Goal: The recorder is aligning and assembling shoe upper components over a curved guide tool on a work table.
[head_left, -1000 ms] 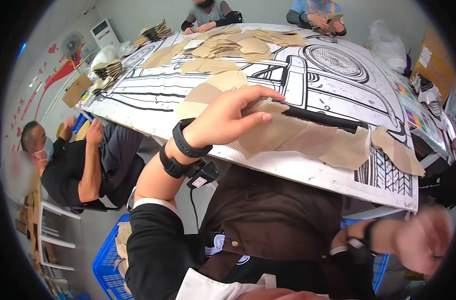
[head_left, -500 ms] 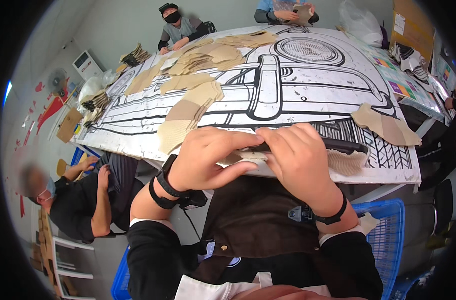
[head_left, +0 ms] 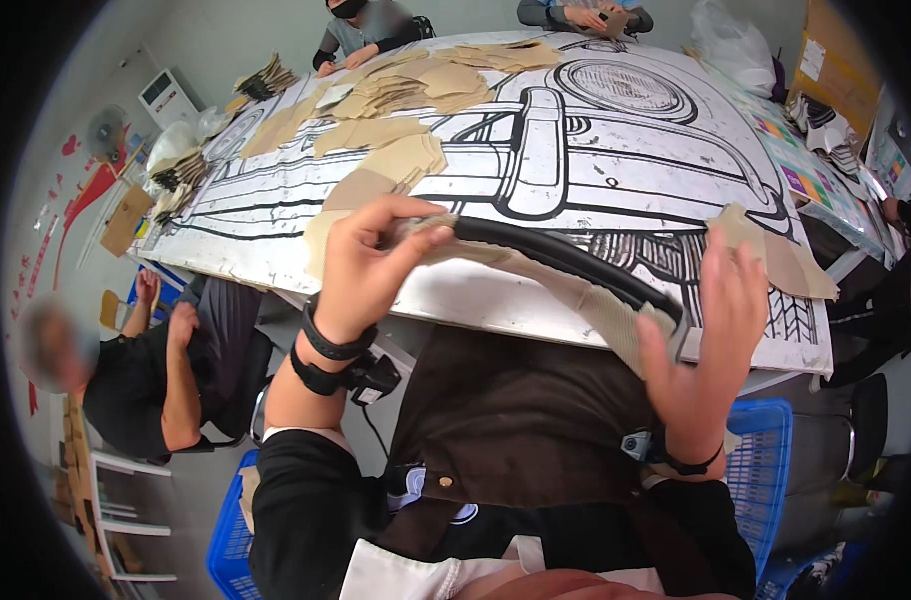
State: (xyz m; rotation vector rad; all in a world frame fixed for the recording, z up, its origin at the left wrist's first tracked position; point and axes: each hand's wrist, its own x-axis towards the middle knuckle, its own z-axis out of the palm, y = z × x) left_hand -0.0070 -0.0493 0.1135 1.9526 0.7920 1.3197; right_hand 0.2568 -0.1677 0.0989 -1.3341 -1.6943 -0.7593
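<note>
My left hand [head_left: 367, 262] pinches the left end of a long curved black padded strip [head_left: 560, 262] together with beige ribbed fabric [head_left: 615, 318] that runs along its near side. The strip slants down to the right over the table's front edge. At its right end my right hand [head_left: 713, 335] is raised, blurred by motion, its fingers stretched out. The thumb is close to the fabric; whether it touches cannot be made out. A beige and brown fabric piece [head_left: 775, 262] lies just behind that hand. Overlapping fabric pieces [head_left: 375, 178] lie beyond my left hand.
The table [head_left: 455, 295] has a black-and-white car drawing on top. Heaped beige pieces [head_left: 415, 90] lie toward the back. Blue baskets [head_left: 765, 480] flank me. One person [head_left: 145, 370] sits at left; two people are at the far side. A second table [head_left: 825, 195] stands at right.
My hands have moved apart: the left went up and left with the strip's end, the right went right and opened. More of the strip and its fabric now shows.
</note>
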